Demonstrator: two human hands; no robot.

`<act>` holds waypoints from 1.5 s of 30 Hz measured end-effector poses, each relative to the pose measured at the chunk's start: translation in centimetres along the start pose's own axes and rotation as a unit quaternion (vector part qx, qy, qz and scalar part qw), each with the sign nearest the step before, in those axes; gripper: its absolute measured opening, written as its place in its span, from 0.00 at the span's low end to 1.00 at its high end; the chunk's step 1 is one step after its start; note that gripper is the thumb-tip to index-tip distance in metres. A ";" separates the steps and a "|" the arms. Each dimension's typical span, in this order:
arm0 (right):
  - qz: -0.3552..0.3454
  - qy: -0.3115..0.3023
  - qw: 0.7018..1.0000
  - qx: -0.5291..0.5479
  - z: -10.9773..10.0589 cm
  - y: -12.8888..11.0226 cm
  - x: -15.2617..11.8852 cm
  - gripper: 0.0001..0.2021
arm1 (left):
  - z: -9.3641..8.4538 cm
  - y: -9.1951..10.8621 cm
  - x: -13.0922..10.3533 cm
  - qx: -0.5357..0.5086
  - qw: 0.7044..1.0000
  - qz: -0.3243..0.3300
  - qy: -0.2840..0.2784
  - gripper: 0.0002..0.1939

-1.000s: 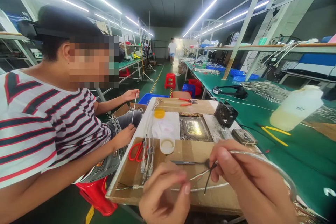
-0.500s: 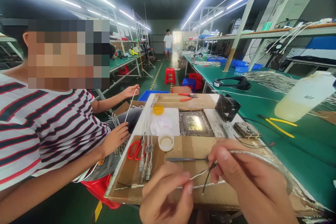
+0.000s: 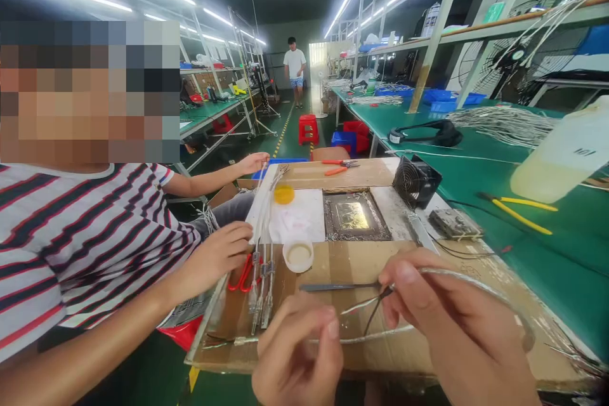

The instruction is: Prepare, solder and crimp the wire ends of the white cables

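My right hand point(image 3: 457, 323) is closed on a grey-sheathed cable point(image 3: 469, 279), thumb against forefinger near its stripped end. Thin inner wires point(image 3: 360, 306), pale and reddish, stick out to the left, and a dark strand hangs below them. Dark tweezers point(image 3: 333, 287) reach from the right fingertips leftward; whether those fingers grip them is unclear. My left hand point(image 3: 297, 349) is curled, thumb and forefinger pinched, just left of the wire tips and apart from them. Anything inside that pinch is hidden. Behind the left hand, another cable point(image 3: 380, 333) lies on the cardboard.
On the cardboard-covered table point(image 3: 342, 266) are USB cables point(image 3: 261, 292), red scissors point(image 3: 245, 273), a white cup point(image 3: 298, 257), a framed metal plate point(image 3: 354, 216), a small fan point(image 3: 416, 181) and red-handled pliers point(image 3: 340, 168). A co-worker point(image 3: 118, 228) sits at left, one hand near the USB cables.
My left fingers have come off the wire and its tip is now exposed. The co-worker's near hand has moved right, toward the USB cables. The view has shifted slightly.
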State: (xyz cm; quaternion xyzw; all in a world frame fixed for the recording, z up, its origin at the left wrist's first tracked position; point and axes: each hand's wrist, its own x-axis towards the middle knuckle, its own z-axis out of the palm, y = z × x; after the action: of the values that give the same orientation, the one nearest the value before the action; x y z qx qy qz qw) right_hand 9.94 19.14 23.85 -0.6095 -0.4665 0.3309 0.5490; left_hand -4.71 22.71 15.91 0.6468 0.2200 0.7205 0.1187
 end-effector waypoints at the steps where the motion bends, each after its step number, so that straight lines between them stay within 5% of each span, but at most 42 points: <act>1: 0.002 -0.001 1.000 0.015 0.0 0.2 0.2 0.27 | 0.0 -0.2 -0.2 -0.027 0.999 -0.018 -0.003 0.14; 5: -0.008 -0.011 0.999 0.043 -0.2 1.2 0.7 0.26 | 0.6 -0.6 -0.8 -0.101 0.993 -0.053 0.002 0.15; 14: 0.011 0.000 1.000 0.026 -0.5 1.6 0.8 0.26 | 2.5 -0.1 -1.4 -0.038 0.998 -0.026 0.038 0.16; 30: 0.043 0.011 0.998 0.038 -0.4 1.4 1.2 0.32 | 2.7 -0.2 -1.5 0.008 0.999 -0.039 0.022 0.14; 37: 0.044 -0.027 0.994 0.097 -0.2 1.9 1.2 0.29 | 2.2 -0.7 -3.3 -0.125 0.983 -0.122 0.048 0.13; 42: 0.064 -0.044 0.988 0.136 0.0 2.8 1.4 0.26 | 2.4 -0.5 -3.0 -0.200 0.968 -0.154 0.007 0.10; 45: 0.068 -0.072 0.982 0.158 0.0 2.8 1.4 0.25 | 2.8 -0.1 -2.6 -0.292 0.933 -0.208 -0.011 0.11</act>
State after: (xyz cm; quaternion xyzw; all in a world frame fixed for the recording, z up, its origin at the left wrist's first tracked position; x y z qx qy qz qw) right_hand 10.95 20.56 21.24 -0.5203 -0.4043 0.4801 0.5791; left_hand -1.66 22.04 13.77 0.5311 0.1284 0.7051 0.4521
